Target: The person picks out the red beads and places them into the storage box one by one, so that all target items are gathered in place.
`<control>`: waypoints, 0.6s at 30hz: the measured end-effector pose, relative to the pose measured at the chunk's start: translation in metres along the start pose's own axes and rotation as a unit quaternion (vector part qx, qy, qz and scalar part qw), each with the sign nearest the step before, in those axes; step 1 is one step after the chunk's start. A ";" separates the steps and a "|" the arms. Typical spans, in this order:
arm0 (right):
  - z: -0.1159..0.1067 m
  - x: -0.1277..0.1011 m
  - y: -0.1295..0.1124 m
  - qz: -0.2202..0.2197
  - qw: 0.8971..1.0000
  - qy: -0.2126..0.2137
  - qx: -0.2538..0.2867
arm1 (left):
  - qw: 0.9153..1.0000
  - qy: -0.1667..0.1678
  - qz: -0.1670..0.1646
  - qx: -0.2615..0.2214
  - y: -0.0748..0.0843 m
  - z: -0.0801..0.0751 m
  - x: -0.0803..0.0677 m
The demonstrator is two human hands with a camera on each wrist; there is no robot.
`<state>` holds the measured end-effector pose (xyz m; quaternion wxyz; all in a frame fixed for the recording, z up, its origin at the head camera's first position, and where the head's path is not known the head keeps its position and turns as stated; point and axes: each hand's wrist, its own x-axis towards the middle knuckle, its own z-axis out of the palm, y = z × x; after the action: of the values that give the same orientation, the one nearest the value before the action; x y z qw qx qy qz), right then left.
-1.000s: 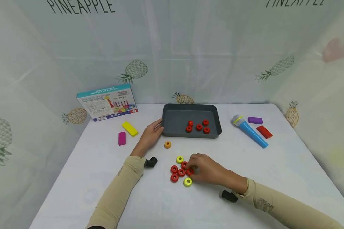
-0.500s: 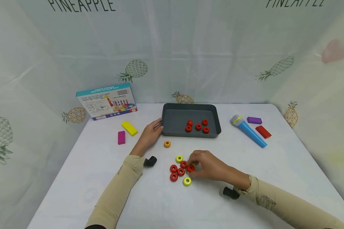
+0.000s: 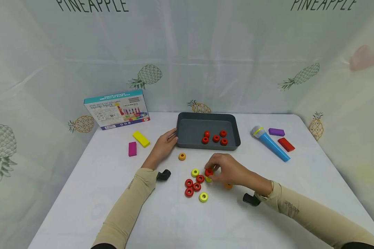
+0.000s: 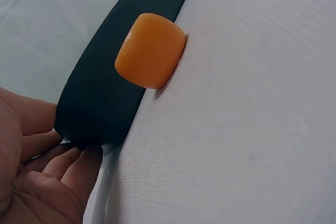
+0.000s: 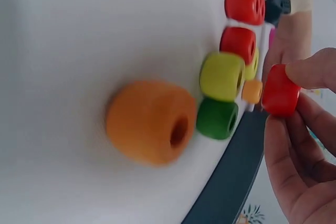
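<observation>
The right hand (image 3: 230, 169) pinches a red bead (image 3: 208, 172) — fingers (image 5: 278, 145) parted just enough to hold it — at six o'clock from the grey tray (image 3: 190, 131). The left hand (image 3: 163, 147) grips the tray's edge at nine o'clock, fingers nearly together. From the held bead, loose red beads (image 3: 194, 187) lie towards half past seven on the table (image 3: 81, 207), an orange bead (image 3: 182, 159) at ten.

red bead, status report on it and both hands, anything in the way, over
Right hand pinching red bead, off the table. Left hand on tray corner. Orange bead near tray, seemingly not blocking.
</observation>
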<state>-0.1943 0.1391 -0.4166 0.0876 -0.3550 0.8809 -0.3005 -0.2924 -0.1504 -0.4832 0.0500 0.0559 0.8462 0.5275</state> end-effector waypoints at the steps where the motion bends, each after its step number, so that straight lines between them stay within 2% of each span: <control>1: -0.002 0.001 0.002 -0.003 1.000 0.002 -0.003 | 1.000 0.000 -0.001 -0.001 0.000 0.000 0.000; 7: -0.011 0.010 0.011 -0.007 1.000 0.028 -0.006 | 1.000 0.001 0.002 0.002 -0.001 0.000 0.000; 18: -0.030 0.030 0.031 0.014 0.998 0.064 -0.002 | 1.000 0.003 -0.002 0.004 0.001 0.000 0.000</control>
<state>-0.2450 0.1504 -0.4090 0.0346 -0.3230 0.8900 -0.3199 -0.2919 -0.1498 -0.4820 0.0483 0.0526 0.8484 0.5245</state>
